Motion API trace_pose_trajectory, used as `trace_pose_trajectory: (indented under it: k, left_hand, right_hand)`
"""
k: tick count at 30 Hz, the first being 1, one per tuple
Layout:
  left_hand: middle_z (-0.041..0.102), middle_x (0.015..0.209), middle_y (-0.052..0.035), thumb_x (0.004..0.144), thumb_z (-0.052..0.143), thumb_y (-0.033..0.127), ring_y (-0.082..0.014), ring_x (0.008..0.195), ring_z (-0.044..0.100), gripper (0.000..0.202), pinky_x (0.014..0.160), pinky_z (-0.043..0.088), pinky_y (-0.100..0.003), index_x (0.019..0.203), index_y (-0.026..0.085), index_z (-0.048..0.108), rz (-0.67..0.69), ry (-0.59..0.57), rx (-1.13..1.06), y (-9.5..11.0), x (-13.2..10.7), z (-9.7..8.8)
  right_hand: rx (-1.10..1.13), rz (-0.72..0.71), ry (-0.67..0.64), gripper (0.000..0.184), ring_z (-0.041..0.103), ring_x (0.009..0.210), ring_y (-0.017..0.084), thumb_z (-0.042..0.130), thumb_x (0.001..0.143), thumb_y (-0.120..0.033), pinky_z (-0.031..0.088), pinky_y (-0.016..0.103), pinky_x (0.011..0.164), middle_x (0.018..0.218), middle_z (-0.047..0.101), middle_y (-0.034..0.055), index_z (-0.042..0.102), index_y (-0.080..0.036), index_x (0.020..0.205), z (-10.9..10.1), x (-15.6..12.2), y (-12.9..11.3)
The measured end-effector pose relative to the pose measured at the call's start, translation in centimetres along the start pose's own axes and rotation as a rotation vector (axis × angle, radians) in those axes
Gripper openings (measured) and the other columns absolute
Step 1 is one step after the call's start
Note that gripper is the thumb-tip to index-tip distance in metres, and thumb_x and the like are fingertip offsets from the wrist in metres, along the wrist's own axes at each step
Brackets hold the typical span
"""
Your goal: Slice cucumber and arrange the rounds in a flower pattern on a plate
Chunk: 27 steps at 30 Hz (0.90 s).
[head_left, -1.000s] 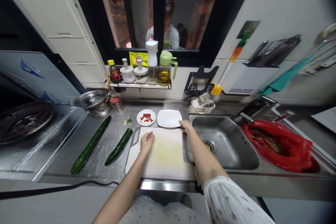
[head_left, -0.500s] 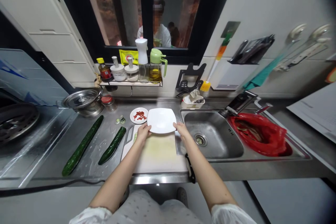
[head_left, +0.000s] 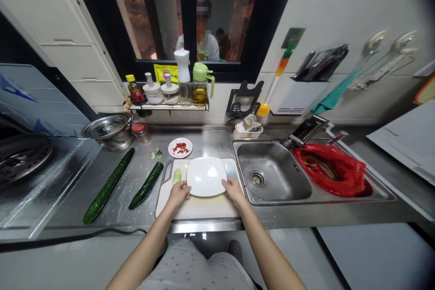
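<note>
A white square plate (head_left: 206,176) with rounded corners is held between my two hands over the cutting board (head_left: 200,208). My left hand (head_left: 180,194) grips its near left corner, fingers closed on the rim. On the other side, my right hand (head_left: 233,189) pinches the near right corner. Cucumber slices (head_left: 177,176) lie on the board just left of the plate. Part of a knife blade (head_left: 231,171) shows on the board beyond my right hand; its handle is hidden. Whether the plate touches the board I cannot tell.
Left of the board lie a cut cucumber (head_left: 146,186), a longer cucumber (head_left: 108,186) and cucumber ends (head_left: 156,153). Behind stands a small plate (head_left: 180,141) with chopped red pieces. A sink (head_left: 278,192) holding a red bag (head_left: 335,170) is at the right, a steel pot (head_left: 110,131) at the back left.
Both hands have brought the white plate nearer to my body, from the board's far edge to above its middle. The cucumber slices now show more fully. The grip stays the same.
</note>
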State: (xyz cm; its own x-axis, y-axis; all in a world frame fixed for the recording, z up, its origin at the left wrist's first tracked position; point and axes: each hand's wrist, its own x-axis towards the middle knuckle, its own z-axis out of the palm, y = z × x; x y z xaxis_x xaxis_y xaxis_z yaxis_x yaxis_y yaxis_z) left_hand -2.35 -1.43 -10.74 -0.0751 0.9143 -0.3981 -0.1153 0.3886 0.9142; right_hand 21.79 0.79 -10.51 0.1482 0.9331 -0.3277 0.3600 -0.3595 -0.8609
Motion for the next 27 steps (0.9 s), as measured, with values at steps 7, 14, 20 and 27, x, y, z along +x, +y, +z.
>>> trace_pose_trajectory:
  k: [7, 14, 20, 27]
  left_hand:
    - [0.045, 0.05, 0.0089, 0.06, 0.074, 0.034, -0.0067, 0.042, 0.047, 0.028, 0.045, 0.041, -0.019, 0.075, 0.016, 0.059, -0.009, 0.033, 0.081, -1.7, -0.9, -0.8]
    - [0.04, 0.05, 0.0091, 0.061, 0.074, 0.035, -0.0071, 0.043, 0.047, 0.029, 0.047, 0.041, -0.019, 0.062, 0.019, 0.05, -0.023, 0.045, 0.191, -2.4, -1.4, -1.2]
    - [0.041, 0.05, 0.0084, 0.062, 0.073, 0.034, -0.0081, 0.044, 0.047, 0.025, 0.046, 0.042, -0.019, 0.066, 0.019, 0.054, -0.051, 0.074, 0.228, -3.0, -1.7, -1.3]
    - [0.049, 0.054, 0.0068, 0.063, 0.075, 0.029, -0.0088, 0.048, 0.049, 0.021, 0.048, 0.044, -0.02, 0.076, 0.018, 0.063, -0.072, 0.145, 0.259, -2.9, -1.9, -1.2]
  right_hand:
    - [-0.054, 0.04, -0.01, 0.036, 0.039, 0.043, 0.011, 0.057, 0.076, -0.053, 0.027, 0.021, 0.044, 0.043, 0.036, -0.0075, 0.046, -0.022, 0.064, 1.2, -0.9, 1.2]
    - [-0.181, 0.067, -0.001, 0.032, 0.044, 0.043, 0.01, 0.056, 0.081, -0.043, 0.029, 0.02, 0.045, 0.044, 0.039, -0.0072, 0.042, -0.022, 0.062, 1.7, -1.4, 2.1]
    - [-0.298, 0.081, 0.011, 0.03, 0.046, 0.039, 0.009, 0.056, 0.085, -0.033, 0.029, 0.019, 0.046, 0.043, 0.042, -0.0076, 0.042, -0.021, 0.062, 1.9, -2.0, 2.2]
    - [-0.418, 0.134, -0.01, 0.028, 0.053, 0.042, 0.012, 0.056, 0.088, -0.037, 0.034, 0.021, 0.05, 0.045, 0.053, -0.0024, 0.055, -0.019, 0.067, 2.0, -2.4, 1.3]
